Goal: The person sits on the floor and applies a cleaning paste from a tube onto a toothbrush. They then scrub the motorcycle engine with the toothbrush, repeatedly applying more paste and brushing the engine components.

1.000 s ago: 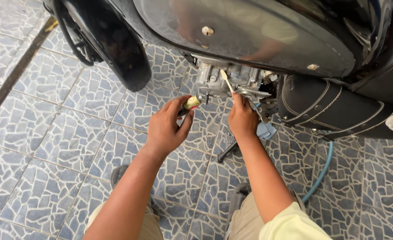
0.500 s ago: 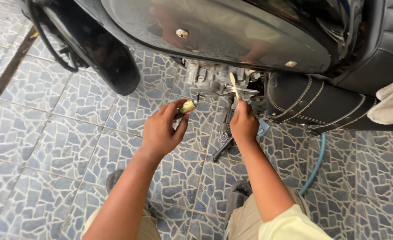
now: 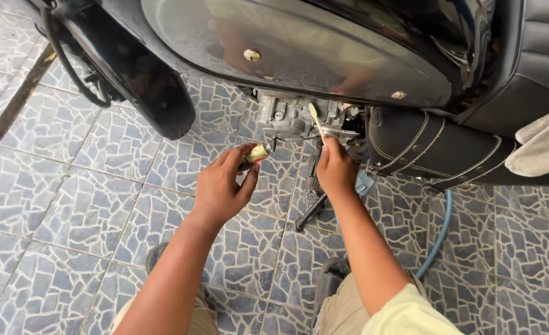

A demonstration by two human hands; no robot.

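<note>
A black motorcycle stands over a tiled floor, seen from above. My left hand is closed around a small yellow-green piece, held just below the grey engine block. My right hand grips a thin cream-coloured brush handle whose tip points up against the engine. Both forearms reach forward from the bottom of the view.
The front tyre and mudguard sit at the upper left. A black stitched leather saddlebag hangs at the right, with a grey cloth over the seat. The kickstand and a blue hose lie on the patterned tiles.
The view has shifted slightly, so the motorcycle sits a bit further left. My right hand has lifted the brush handle higher against the engine. My left hand holds its place.
</note>
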